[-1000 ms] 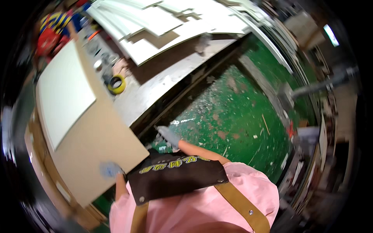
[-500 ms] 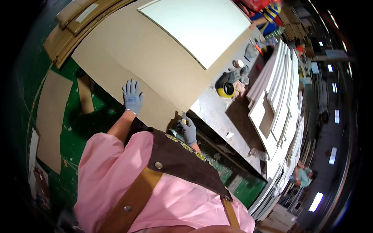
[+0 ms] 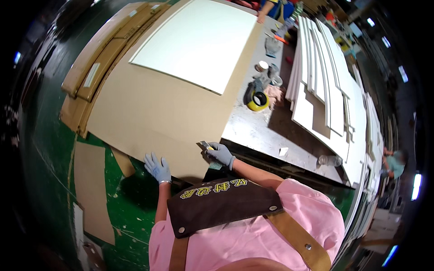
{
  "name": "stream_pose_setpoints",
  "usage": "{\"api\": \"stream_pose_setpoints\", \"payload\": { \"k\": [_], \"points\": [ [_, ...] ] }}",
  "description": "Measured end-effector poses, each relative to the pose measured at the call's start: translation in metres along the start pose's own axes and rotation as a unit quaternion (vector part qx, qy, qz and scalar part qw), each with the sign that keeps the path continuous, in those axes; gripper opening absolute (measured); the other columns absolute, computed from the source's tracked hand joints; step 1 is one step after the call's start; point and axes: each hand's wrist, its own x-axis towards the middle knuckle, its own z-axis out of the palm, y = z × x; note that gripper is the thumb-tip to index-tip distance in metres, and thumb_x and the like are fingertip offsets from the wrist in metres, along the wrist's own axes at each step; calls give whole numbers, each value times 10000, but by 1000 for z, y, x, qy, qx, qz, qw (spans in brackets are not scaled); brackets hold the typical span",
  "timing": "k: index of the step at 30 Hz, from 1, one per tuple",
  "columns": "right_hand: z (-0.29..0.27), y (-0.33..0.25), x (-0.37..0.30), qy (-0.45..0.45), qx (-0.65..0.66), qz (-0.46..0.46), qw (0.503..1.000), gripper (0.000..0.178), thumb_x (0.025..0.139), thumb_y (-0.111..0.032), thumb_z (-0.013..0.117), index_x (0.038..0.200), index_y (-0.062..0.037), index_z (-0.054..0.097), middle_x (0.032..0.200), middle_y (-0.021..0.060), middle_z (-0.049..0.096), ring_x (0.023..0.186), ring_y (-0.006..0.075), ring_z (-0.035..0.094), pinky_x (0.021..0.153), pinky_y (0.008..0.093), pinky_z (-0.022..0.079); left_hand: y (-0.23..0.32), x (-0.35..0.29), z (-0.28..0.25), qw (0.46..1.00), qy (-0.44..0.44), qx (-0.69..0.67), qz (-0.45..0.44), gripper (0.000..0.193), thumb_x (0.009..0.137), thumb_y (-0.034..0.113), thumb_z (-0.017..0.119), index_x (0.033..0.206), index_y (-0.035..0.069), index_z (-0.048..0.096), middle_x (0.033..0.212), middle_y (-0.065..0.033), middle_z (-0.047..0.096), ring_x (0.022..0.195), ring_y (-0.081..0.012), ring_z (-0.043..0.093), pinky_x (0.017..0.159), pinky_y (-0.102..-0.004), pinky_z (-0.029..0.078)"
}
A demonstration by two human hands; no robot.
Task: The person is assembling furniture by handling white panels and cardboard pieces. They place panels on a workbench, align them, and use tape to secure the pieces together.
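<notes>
A large brown cardboard sheet (image 3: 149,106) covers the worktable in front of me, and a white panel (image 3: 199,45) lies flat on its far part. My left hand (image 3: 158,168), in a grey glove, rests with fingers spread on the sheet's near edge. Also gloved, my right hand (image 3: 220,155) grips a utility knife (image 3: 207,145) with a yellowish handle near the sheet's near right corner. Its tip points left over the cardboard; I cannot tell whether the blade touches it.
On the grey tabletop (image 3: 253,128) to the right are a yellow-black tape dispenser (image 3: 257,100), a glove (image 3: 272,46) and a clear bottle (image 3: 330,161). White boards (image 3: 323,97) are stacked beyond. Folded cardboard (image 3: 106,63) stands left. Another person's hand (image 3: 261,17) touches the table's far end.
My view has turned, so the table sits differently in the picture. The knife in my right hand now points left instead of away from me. My left hand stays spread at the cardboard's edge.
</notes>
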Motion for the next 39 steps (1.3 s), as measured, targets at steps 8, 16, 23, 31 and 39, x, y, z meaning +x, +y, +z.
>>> {"api": "stream_pose_setpoints", "payload": {
  "k": [8,16,23,31,39],
  "points": [
    [-117,50,-120,169,6,40,985,361,892,-187,655,1230,-63,635,882,15,672,716,70,603,629,246,502,16,-49,46,993,-8,97,61,582,990,405,492,1393,-14,476,1359,-256,514,1268,-426,476,1069,-504,379],
    [-212,118,-245,477,-21,28,878,389,805,-274,729,1117,-47,683,912,92,696,764,156,657,700,316,535,165,-45,24,904,27,239,353,526,994,436,467,1382,85,517,1424,-175,511,1292,-350,495,1078,-519,370],
    [-193,134,-317,630,0,161,760,297,782,-281,736,981,-66,692,905,137,692,851,251,667,758,382,507,254,-49,27,920,-54,217,323,612,980,490,484,1467,122,448,1512,-142,425,1389,-327,400,1130,-503,311],
    [-276,165,-369,658,183,132,718,231,857,-255,655,942,-42,684,849,128,683,768,242,637,694,400,499,245,-62,43,914,30,227,336,654,967,495,500,1485,102,425,1505,-135,441,1358,-327,442,1103,-508,347],
    [-448,254,-494,702,-15,87,707,209,931,-260,574,984,-72,649,795,138,631,725,299,617,624,433,485,290,-160,87,968,-235,17,80,643,882,512,582,1387,117,530,1455,-219,466,1316,-421,444,1088,-446,379]
  ]
}}
